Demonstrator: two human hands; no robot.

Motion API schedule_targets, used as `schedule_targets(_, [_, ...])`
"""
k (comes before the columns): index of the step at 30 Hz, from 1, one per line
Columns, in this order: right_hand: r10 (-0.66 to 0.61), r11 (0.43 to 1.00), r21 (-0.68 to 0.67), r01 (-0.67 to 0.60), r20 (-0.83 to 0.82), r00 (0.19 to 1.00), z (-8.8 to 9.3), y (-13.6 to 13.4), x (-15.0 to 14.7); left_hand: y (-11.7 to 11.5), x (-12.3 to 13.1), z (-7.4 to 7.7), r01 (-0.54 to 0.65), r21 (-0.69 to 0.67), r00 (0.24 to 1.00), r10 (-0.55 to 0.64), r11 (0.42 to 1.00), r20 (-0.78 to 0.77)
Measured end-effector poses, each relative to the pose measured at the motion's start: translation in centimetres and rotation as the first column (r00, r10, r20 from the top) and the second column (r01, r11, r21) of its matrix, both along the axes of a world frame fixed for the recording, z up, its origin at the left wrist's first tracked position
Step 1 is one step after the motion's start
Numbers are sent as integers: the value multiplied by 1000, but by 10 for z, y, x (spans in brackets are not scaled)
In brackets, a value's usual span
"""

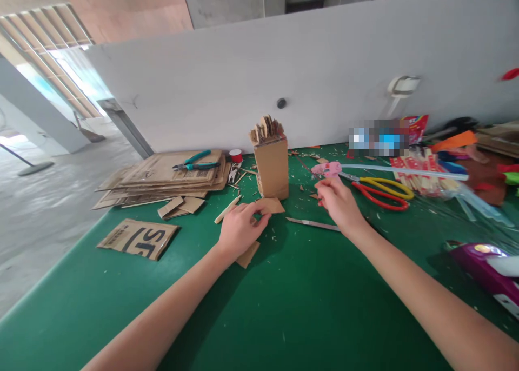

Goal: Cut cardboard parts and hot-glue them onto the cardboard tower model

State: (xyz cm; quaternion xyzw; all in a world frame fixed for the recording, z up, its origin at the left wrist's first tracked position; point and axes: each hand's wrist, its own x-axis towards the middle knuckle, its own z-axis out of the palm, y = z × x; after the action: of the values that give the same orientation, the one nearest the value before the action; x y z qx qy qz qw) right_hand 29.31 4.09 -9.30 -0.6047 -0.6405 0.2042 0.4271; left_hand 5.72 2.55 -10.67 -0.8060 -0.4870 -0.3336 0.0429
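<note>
My left hand (243, 225) is closed, thumb and fingers gripping a small cardboard piece (273, 205). Another cardboard scrap (247, 255) lies partly under that wrist, with a pale wooden stick (227, 209) by the knuckles. My right hand (338, 202) is wrapped round the handle of a pink glue gun (326, 169); a long translucent glue stick (401, 171) runs out of its back. Between and beyond the hands stands a tall cardboard box (272, 168), upright, with ragged cardboard strips (266, 128) at its top. A thin-bladed knife (312, 224) lies by my right hand, its rear end hidden.
Red-and-yellow-handled scissors (383, 192) lie right of the glue gun. Teal pliers (197, 163) rest on stacked cardboard (162, 179) at left. A printed cardboard piece (140, 238) lies nearer. A purple device (482, 268) sits at right. A grey partition (227, 84) bounds the green table (284, 311).
</note>
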Motion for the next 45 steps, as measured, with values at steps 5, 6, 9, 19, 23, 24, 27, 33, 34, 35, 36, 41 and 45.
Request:
schedule_targets(5, [184, 980, -122, -155, 286, 940, -2, -11, -1, 0, 1, 0, 24, -11, 998, -25, 1000, -61])
schedule_targets(6, [202, 976, -147, -161, 323, 925, -1, -12, -2, 1, 3, 0, 32, -26, 995, -35, 999, -91])
schedule_targets(9, [267, 955, -227, -188, 392, 880, 6, -16, -3, 2, 8, 0, 40, -47, 981, -49, 998, -187])
schedule_targets(19, [281, 954, -238, -184, 490, 825, 8, -11, -5, 6, 20, 4, 25, -144, 952, -67, 989, -300])
schedule_targets(23, [280, 957, -220, -191, 512, 812, 5, 1, -10, 9, 20, 3, 22, -190, 961, -73, 981, -266])
schedule_targets(24, [281, 957, -218, -192, 522, 805, 4, 4, -12, 9, 20, 2, 24, -200, 965, -75, 979, -251])
schedule_targets(27, [275, 960, -210, -187, 563, 780, 3, 8, -15, 10, 20, 1, 32, -220, 974, -81, 975, -213])
schedule_targets(33, [241, 970, -174, -169, 616, 750, -3, 6, -17, 11, 18, -1, -24, -241, 991, -9, 970, -134])
schedule_targets(34, [240, 971, -171, -170, 618, 748, -4, 5, -17, 11, 17, -2, -63, -236, 992, 34, 970, -123])
schedule_targets(35, [239, 971, -168, -171, 620, 747, -5, 4, -17, 11, 17, -2, -102, -233, 991, 77, 967, -113])
schedule_targets(36, [237, 971, -164, -172, 622, 747, -5, 4, -17, 11, 16, -3, -134, -235, 988, 112, 963, -105])
schedule_targets(41, [246, 969, -144, -200, 608, 755, -6, 8, -18, 14, 15, -5, -164, -263, 983, 135, 951, -124])
schedule_targets(45, [314, 949, -162, -271, 571, 759, -5, 16, -15, 17, 15, -2, -130, -270, 984, 90, 954, -156])
